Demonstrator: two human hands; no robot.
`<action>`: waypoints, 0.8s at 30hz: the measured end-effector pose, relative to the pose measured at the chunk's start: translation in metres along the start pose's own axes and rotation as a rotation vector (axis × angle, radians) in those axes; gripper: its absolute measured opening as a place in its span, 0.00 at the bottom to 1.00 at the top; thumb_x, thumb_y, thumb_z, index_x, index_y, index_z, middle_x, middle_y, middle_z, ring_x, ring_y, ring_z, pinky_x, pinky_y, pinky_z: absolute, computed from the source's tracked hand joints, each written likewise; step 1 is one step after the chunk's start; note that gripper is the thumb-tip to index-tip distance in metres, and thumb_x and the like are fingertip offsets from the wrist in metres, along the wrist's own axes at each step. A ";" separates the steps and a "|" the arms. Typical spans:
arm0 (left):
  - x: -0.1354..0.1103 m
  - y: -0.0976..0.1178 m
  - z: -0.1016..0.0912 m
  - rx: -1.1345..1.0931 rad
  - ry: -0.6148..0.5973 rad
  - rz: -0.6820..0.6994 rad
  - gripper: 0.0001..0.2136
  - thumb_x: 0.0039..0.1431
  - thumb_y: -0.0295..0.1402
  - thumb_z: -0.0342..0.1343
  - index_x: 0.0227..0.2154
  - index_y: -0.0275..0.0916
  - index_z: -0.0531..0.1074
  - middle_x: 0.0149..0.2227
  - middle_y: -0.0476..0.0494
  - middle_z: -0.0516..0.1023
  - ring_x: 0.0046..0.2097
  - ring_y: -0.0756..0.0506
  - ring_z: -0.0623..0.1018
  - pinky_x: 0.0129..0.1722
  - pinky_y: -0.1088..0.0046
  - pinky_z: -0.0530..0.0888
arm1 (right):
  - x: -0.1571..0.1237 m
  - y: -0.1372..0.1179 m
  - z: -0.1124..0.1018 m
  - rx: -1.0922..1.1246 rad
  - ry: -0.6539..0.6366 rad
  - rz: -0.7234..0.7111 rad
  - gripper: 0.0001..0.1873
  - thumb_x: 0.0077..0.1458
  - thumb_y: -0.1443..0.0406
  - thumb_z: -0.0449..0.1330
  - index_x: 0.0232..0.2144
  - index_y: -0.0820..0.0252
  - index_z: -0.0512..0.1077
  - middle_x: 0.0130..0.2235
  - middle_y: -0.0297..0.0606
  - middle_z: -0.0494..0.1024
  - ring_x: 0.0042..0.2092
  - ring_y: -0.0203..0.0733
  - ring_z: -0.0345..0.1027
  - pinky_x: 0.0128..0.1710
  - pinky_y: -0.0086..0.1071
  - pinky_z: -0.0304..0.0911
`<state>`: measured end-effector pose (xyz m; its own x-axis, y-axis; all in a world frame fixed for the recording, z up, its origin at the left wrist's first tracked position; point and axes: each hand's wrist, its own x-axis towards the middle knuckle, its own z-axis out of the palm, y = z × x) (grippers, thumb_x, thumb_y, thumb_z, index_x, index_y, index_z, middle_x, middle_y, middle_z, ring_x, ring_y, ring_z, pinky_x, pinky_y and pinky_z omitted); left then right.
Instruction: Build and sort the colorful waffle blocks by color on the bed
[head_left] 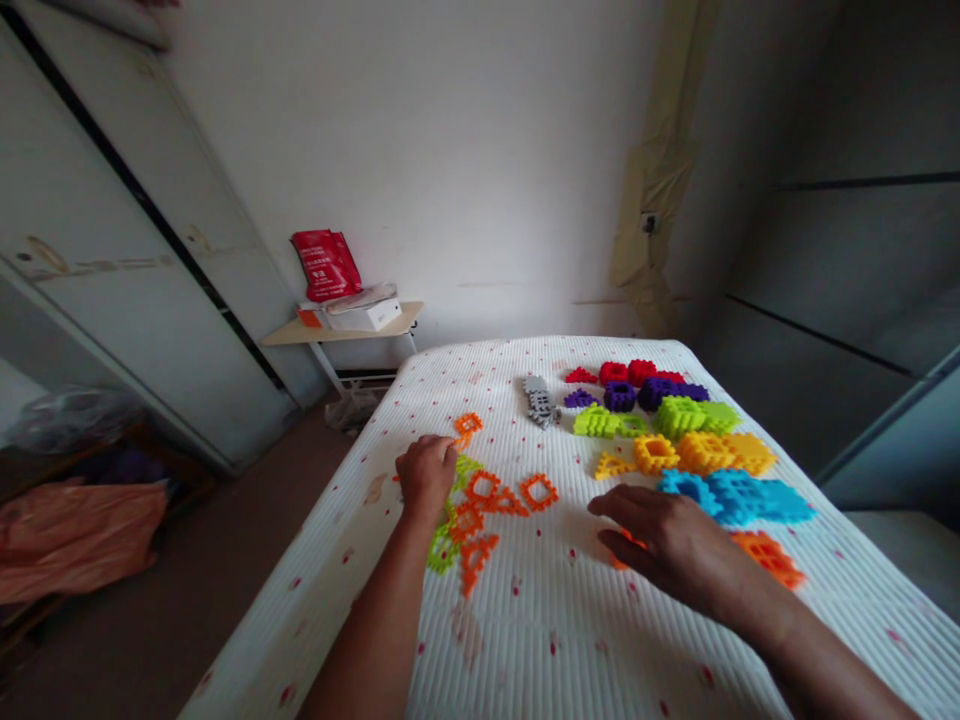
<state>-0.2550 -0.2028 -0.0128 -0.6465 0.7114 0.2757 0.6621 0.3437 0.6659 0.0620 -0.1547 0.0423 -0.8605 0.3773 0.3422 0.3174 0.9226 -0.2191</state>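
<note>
Scattered blocks (467, 521) left on bed (540, 640), block rows (705, 453) right; box (365, 318) on table (291, 332) behind.

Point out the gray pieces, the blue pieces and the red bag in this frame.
Gray pieces (538, 402): head view, middle of the group.
Blue pieces (750, 496): head view, middle of the stacked part.
Red bag (324, 266): head view, middle of its front.

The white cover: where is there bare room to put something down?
Bare cover shows between the forearms, and toward the far edge, left of the grey pieces. It's crowded beside the left hand, with orange pieces and green pieces, and farther right, where coloured rows lie beside the right hand.
</note>
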 end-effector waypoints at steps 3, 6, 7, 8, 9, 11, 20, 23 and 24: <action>-0.008 0.006 0.000 -0.272 0.035 -0.052 0.14 0.51 0.38 0.49 0.35 0.35 0.74 0.37 0.39 0.76 0.41 0.43 0.74 0.45 0.65 0.68 | 0.004 0.001 0.003 0.004 0.030 0.012 0.10 0.59 0.66 0.53 0.41 0.59 0.71 0.37 0.41 0.77 0.36 0.40 0.72 0.34 0.33 0.67; -0.024 0.016 0.006 -0.519 -0.001 -0.115 0.19 0.49 0.45 0.50 0.33 0.33 0.72 0.28 0.41 0.75 0.30 0.45 0.75 0.33 0.68 0.71 | 0.010 0.002 0.008 0.012 0.093 0.029 0.09 0.58 0.67 0.53 0.41 0.60 0.71 0.37 0.42 0.76 0.36 0.41 0.72 0.34 0.33 0.67; -0.030 0.020 0.009 -0.593 -0.021 -0.135 0.19 0.47 0.46 0.52 0.32 0.33 0.72 0.26 0.42 0.75 0.28 0.46 0.74 0.31 0.68 0.71 | 0.012 0.001 0.010 0.018 0.121 0.034 0.09 0.58 0.68 0.53 0.41 0.60 0.70 0.38 0.42 0.76 0.37 0.41 0.72 0.35 0.34 0.68; -0.037 0.025 0.011 -0.685 -0.047 -0.166 0.18 0.45 0.45 0.54 0.30 0.33 0.71 0.25 0.44 0.74 0.27 0.47 0.74 0.30 0.69 0.71 | 0.014 0.000 0.013 0.028 0.153 0.039 0.10 0.58 0.68 0.53 0.41 0.60 0.70 0.39 0.42 0.76 0.38 0.41 0.72 0.36 0.34 0.68; -0.045 0.031 0.013 -0.795 -0.076 -0.211 0.16 0.42 0.44 0.57 0.29 0.34 0.71 0.24 0.45 0.74 0.26 0.48 0.73 0.29 0.70 0.71 | 0.016 -0.002 0.016 0.040 0.190 0.045 0.10 0.58 0.68 0.53 0.42 0.60 0.69 0.41 0.43 0.75 0.39 0.42 0.72 0.37 0.35 0.68; -0.058 0.042 0.017 -1.032 -0.145 -0.329 0.14 0.37 0.39 0.63 0.25 0.35 0.71 0.22 0.47 0.74 0.25 0.49 0.73 0.28 0.72 0.70 | 0.020 -0.006 0.022 0.057 0.266 0.051 0.11 0.58 0.67 0.54 0.44 0.59 0.68 0.44 0.45 0.74 0.43 0.43 0.71 0.40 0.36 0.69; -0.096 0.067 0.030 -1.254 -0.259 -0.433 0.11 0.37 0.35 0.66 0.24 0.33 0.76 0.24 0.47 0.75 0.26 0.52 0.70 0.26 0.77 0.65 | 0.035 -0.027 0.047 0.019 0.361 0.118 0.21 0.52 0.65 0.60 0.49 0.62 0.65 0.48 0.50 0.72 0.48 0.50 0.67 0.46 0.44 0.68; -0.100 0.068 0.032 -1.255 -0.280 -0.420 0.10 0.38 0.35 0.66 0.24 0.34 0.76 0.23 0.47 0.74 0.25 0.52 0.69 0.26 0.76 0.65 | 0.034 -0.026 0.051 0.016 0.381 0.157 0.21 0.54 0.64 0.59 0.51 0.61 0.64 0.50 0.50 0.70 0.50 0.50 0.66 0.46 0.44 0.69; -0.100 0.068 0.032 -1.255 -0.282 -0.415 0.10 0.38 0.34 0.66 0.23 0.34 0.76 0.23 0.48 0.74 0.25 0.52 0.69 0.26 0.76 0.65 | 0.033 -0.025 0.051 0.013 0.387 0.162 0.21 0.54 0.64 0.58 0.51 0.61 0.64 0.50 0.50 0.69 0.50 0.50 0.65 0.46 0.43 0.69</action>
<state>-0.1333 -0.2311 -0.0176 -0.5133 0.8453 -0.1484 -0.4498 -0.1177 0.8853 0.0049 -0.1697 0.0125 -0.5859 0.5222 0.6197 0.4290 0.8486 -0.3094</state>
